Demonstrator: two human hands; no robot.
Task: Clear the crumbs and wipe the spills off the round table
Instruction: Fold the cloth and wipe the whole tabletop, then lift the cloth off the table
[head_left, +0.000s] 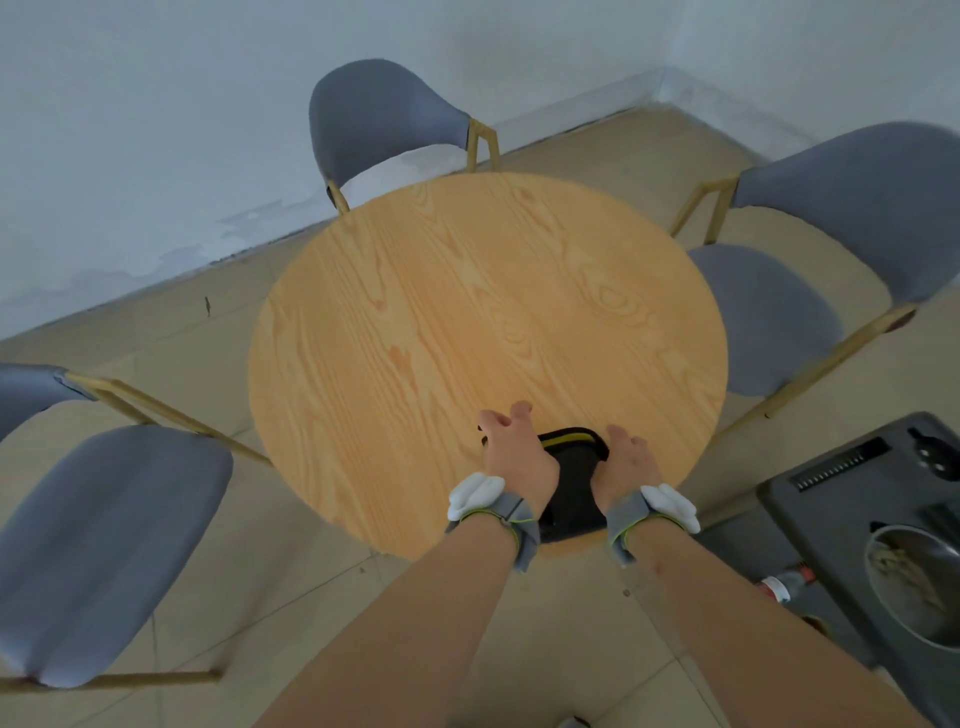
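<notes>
One round wooden table and three grey upholstered chairs: one at its far edge, one at its right edge, one at its left edge. Two hands, each wrist wearing one grey band, and one black dustpan at the near edge.

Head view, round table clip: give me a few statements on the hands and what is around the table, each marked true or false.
1. Both hands are on a black object at the near edge of the round table. True: the left hand and right hand rest on the black object.
2. Three grey chairs stand around the table. True: the far chair, the right chair and the left chair.
3. The black object has a red stripe. False: its stripe is yellow.
4. A plate of food sits in the middle of the table. False: only bare wood shows there.
5. The person wears long sleeves. False: the forearms are bare, with grey bands at the wrists.
</notes>
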